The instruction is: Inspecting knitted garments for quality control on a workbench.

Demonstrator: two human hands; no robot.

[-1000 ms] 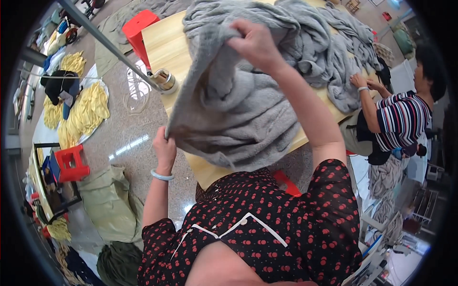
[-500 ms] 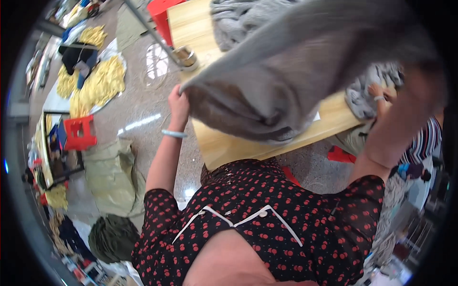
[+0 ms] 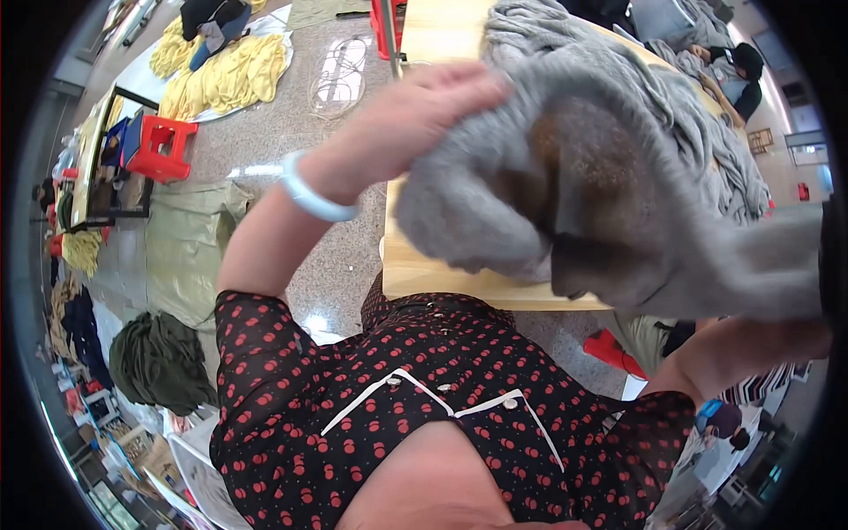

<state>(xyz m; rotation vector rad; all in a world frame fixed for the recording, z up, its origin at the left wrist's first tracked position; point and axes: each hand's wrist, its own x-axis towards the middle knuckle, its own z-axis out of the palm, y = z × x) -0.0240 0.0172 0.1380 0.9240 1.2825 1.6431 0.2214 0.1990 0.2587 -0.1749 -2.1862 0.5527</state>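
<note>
A grey fluffy fleece cloth (image 3: pixel 473 208) hangs raised and bunched over the near part of the wooden table, smeared by motion. My left hand (image 3: pixel 442 110), with a pale bangle (image 3: pixel 316 190) on its wrist, is at the cloth's upper left edge; its blurred fingers are closed on a fold there. The cloth stretches to the right rim of the picture. Along that side my right forearm (image 3: pixel 742 353) reaches out under it, and my right hand does not show. Brown and dark patches appear within the cloth's folds.
More grey fleece (image 3: pixel 609 79) lies heaped along the wooden table (image 3: pixel 433 278). Another person (image 3: pixel 738 75) is at its far right. A red stool (image 3: pixel 163 146), yellow cloth (image 3: pixel 225 79) and a dark green pile (image 3: pixel 159 362) are on the left.
The cloth has come down and nearer, from spread wide to bunched. My left hand has risen rightward with its edge. My right arm has lowered toward the right rim, and the view has shifted.
</note>
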